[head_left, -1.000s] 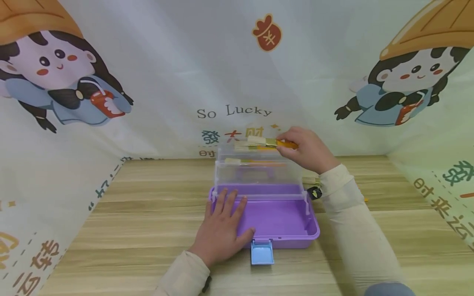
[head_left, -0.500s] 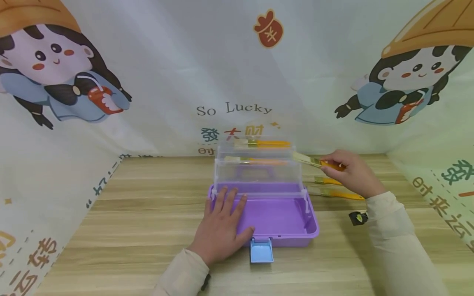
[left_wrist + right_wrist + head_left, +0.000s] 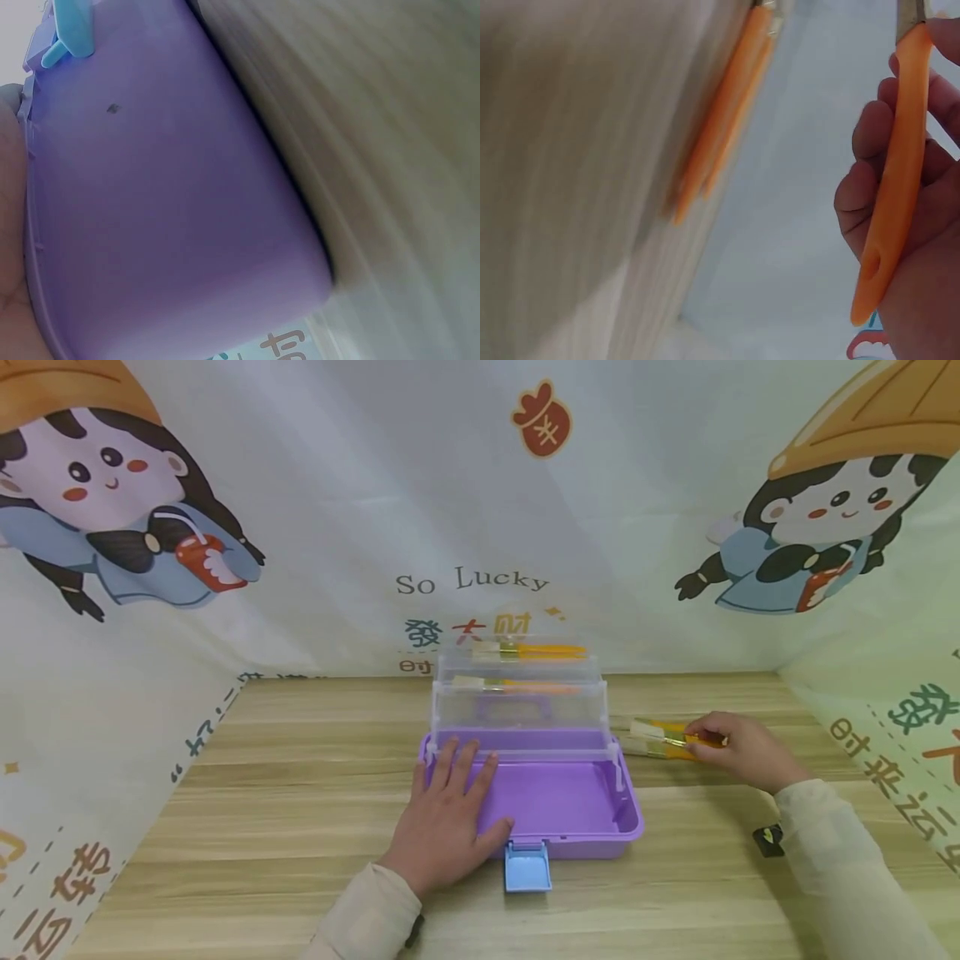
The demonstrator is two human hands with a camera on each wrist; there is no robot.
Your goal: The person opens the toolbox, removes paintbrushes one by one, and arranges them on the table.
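In the head view the left hand point(image 3: 450, 827) lies with spread fingers on the left front of a purple box point(image 3: 600, 848); the left wrist view shows the palm edge against the box wall point(image 3: 172, 180). The right hand point(image 3: 746, 752) pinches an orange-handled brush point(image 3: 675, 741) right of the box, bristles toward the left. That brush's handle point(image 3: 904, 172) crosses the curled fingers in the right wrist view. Two more orange handles point(image 3: 724, 112) lie on the table there. In the head view, brushes point(image 3: 551, 652) rest in the raised clear trays behind the box.
A blue latch point(image 3: 527, 868) hangs open at the front of the box. The wood-grain table point(image 3: 300, 810) meets a printed cloth backdrop point(image 3: 337, 527) at the back and on both sides. The clear upper tiers point(image 3: 517, 718) stand up at the box's rear.
Carrying the brush, the right hand has moved from above the raised trays to the right and down, close to the brushes on the table. The left hand has stayed on the box.
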